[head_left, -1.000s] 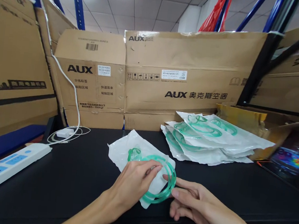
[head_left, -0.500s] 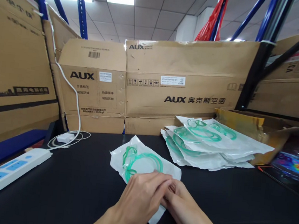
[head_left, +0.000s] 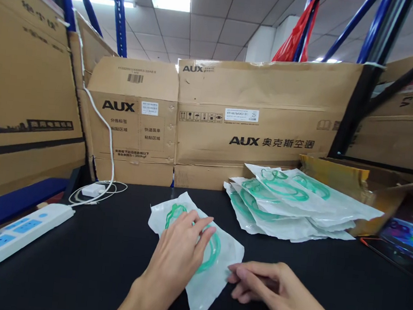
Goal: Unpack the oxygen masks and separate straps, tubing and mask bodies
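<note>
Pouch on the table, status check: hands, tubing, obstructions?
Left hand flat on pouch, open. Right hand beside its edge, holding nothing. Green tubing inside. Pouch stack behind, apart.

The pouch (head_left: 213, 268) under the left hand (head_left: 177, 254) is milky white and shows a translucent green tubing coil (head_left: 211, 253) through its film, as do the white pouches in the stack (head_left: 292, 207) behind. The table (head_left: 91, 246) is black, and the cardboard boxes (head_left: 254, 115) are brown with black AUX lettering and small white labels. The power strip (head_left: 12, 238) is white with pale blue sockets, the shelf posts (head_left: 119, 15) are blue, and a bag (head_left: 295, 32) hanging above is red.
</note>
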The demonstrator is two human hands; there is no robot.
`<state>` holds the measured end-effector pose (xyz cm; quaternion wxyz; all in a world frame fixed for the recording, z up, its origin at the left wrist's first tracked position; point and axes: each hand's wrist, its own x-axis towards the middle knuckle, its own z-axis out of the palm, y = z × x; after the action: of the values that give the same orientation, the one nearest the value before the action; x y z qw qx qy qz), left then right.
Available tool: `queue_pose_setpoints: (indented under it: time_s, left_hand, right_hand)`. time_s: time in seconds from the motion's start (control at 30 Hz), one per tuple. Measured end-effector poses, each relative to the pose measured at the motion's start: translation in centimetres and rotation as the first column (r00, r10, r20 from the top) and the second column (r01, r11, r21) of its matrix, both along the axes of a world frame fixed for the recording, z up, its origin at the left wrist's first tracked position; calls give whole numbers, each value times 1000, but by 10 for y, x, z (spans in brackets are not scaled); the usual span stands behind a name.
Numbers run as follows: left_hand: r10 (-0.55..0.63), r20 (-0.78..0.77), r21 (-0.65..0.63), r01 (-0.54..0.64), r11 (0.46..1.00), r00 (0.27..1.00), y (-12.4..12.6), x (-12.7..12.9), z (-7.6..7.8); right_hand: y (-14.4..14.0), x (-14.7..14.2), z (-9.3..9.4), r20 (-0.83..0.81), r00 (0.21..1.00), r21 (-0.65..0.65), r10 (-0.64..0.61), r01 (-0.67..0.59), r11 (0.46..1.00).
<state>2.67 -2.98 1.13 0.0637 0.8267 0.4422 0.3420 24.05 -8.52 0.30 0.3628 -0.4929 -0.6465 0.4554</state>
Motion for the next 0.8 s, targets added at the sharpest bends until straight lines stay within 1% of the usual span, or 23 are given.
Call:
queue_pose_setpoints:
  time_s: [0.03,0.07,0.13,0.2,0.23,0.27,0.3,0.37,0.43,0.47,0.53,0.6,0.67,0.73,0.8]
  left_hand:
    - [20,-39,3,-20,1000,999,2,-1,-3]
    - [15,-82,-1,-15,1000,996,2,-3,-7]
    - [-51,-172,-32,46,998,984,2,-5,-18]
    - [-124,-231,-85,106,991,965,1,-6,-28]
    - [-151,-240,-111,128,986,959,1,-6,-31]
    - [-174,-241,-131,146,981,955,1,-7,-34]
    - [-194,-240,-149,162,975,951,1,-9,-35]
    - [-229,-256,-191,183,964,939,2,-15,-35]
    - [-255,-274,-248,188,950,927,3,-26,-32]
    - [-254,-273,-276,178,945,928,3,-33,-30]
    - [-223,-239,-299,147,943,945,4,-49,-26]
    - [-162,-179,-258,112,960,970,5,-65,-20]
    - [-103,-118,-169,82,982,988,8,-75,-11]
    - [-71,-49,-92,66,994,996,9,-79,3]
    - [-40,42,-30,41,999,998,8,-78,19]
  right_hand:
    - [-2,5,5,75,996,80,-54,48,996]
    - [-3,8,10,136,984,170,-113,89,981]
    - [0,7,18,225,950,356,-215,126,926]
    - [8,-2,19,283,918,495,-278,108,862]
    - [13,-9,16,308,910,525,-276,80,847]
    - [17,-16,10,338,908,525,-249,38,850]
    - [20,-23,3,375,906,497,-197,-17,868]
    - [24,-35,-16,459,887,394,-49,-153,906]
    - [24,-40,-33,522,852,338,42,-252,907]
    - [23,-40,-41,544,837,346,59,-288,893]
    - [21,-37,-54,582,811,401,53,-343,849]
    - [19,-32,-65,623,782,460,18,-384,801]
    - [16,-29,-77,657,752,514,-47,-401,759]
    - [11,-26,-86,674,732,563,-103,-417,714]
    - [4,-21,-88,678,726,589,-114,-444,676]
